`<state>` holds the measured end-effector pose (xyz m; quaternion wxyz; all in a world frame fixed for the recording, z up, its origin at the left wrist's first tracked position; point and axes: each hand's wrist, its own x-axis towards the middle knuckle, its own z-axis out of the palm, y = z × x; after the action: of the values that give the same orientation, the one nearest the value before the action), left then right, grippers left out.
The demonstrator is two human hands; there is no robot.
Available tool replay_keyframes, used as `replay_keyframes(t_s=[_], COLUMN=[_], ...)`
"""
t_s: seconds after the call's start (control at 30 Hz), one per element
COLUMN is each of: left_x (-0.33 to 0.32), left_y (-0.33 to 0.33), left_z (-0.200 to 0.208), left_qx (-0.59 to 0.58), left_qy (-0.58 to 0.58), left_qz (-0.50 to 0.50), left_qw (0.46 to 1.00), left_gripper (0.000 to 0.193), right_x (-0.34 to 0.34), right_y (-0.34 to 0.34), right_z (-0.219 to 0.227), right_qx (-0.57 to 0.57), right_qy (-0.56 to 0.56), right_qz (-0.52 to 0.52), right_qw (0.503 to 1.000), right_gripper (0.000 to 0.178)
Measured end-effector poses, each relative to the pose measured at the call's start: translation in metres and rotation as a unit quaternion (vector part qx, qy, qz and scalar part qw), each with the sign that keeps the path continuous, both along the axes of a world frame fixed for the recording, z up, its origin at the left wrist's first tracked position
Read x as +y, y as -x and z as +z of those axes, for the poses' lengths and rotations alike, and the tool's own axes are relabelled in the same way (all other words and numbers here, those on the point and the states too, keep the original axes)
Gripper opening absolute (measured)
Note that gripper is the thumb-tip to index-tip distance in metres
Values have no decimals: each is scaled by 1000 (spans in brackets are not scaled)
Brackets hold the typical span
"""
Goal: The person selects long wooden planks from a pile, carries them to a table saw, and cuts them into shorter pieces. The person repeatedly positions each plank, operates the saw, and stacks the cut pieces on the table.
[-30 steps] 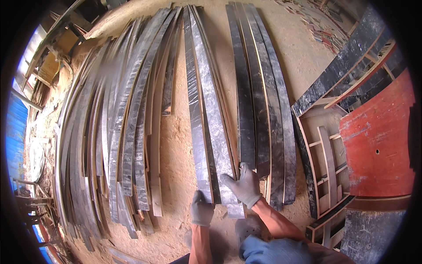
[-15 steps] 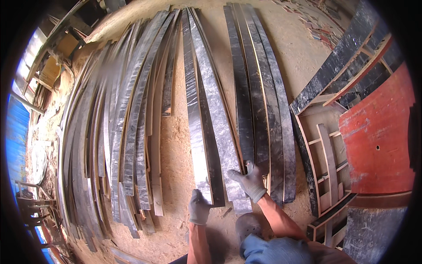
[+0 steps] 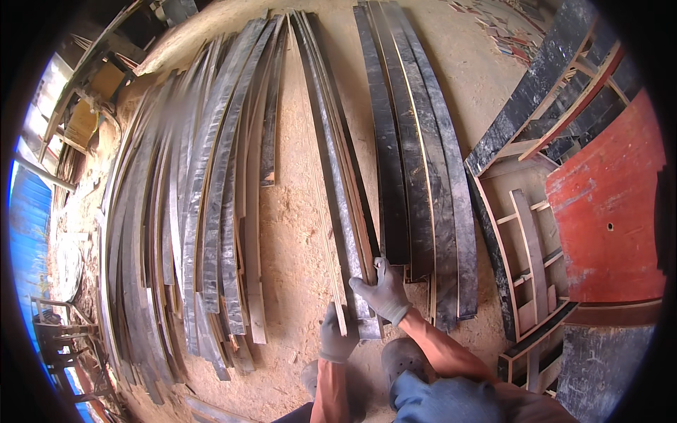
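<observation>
My left hand (image 3: 338, 338), in a grey glove, is closed on the near end of a long plywood strip (image 3: 326, 233). That strip stands tilted on edge, its pale layered side showing. Up and to the right, my gloved right hand (image 3: 383, 292) grips other dark-faced strips (image 3: 340, 183) close to their near ends, thumb pointing away from me. These strips lean closely side by side in a narrow bundle. The fingers of both hands are partly hidden behind the wood.
Many dark strips (image 3: 211, 211) lie in a broad pile at left. Several more strips (image 3: 423, 183) lie just right of my right hand. Further right are a wooden frame (image 3: 518, 247) and a red panel (image 3: 599, 204). My shoes (image 3: 403, 358) stand on the dusty floor.
The left strip has turned from lying flat, face up, onto its edge. My left hand has moved right with it, towards the other strips. My right hand has shifted slightly left with its strips.
</observation>
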<state>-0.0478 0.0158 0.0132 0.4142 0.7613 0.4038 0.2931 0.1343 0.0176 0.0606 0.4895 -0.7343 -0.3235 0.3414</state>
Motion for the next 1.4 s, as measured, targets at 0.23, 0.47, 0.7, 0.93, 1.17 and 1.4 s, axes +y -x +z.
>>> replay_keyframes(t_s=[0.23, 0.47, 0.7, 0.93, 1.17, 1.4], left_x=[-10, -5, -9, -12, -9, -6], left_y=[-22, -17, 2, 2, 13, 8], left_z=[22, 8, -11, -7, -19, -8], left_qx=[-112, -56, -17, -15, -2, -17], left_qy=[146, 44, 48, 72, 13, 67], left_qz=[41, -7, 3, 41, 8, 30], left_qw=[982, 997, 999, 996, 1000, 997], left_gripper=[31, 48, 38, 36, 36, 33], right_x=[0, 2, 12, 17, 21, 24], right_y=[20, 20, 21, 22, 28, 26], right_z=[-3, 0, -26, -17, -38, -43], right_qx=[-141, -208, -51, 29, -10, 64], right_qy=[-39, -139, -141, -112, -100, -92], right_qz=[-10, -14, -48, -76, -87, -94], right_qw=[989, 968, 987, 990, 991, 989], right_gripper=[67, 61, 44, 45, 59, 60])
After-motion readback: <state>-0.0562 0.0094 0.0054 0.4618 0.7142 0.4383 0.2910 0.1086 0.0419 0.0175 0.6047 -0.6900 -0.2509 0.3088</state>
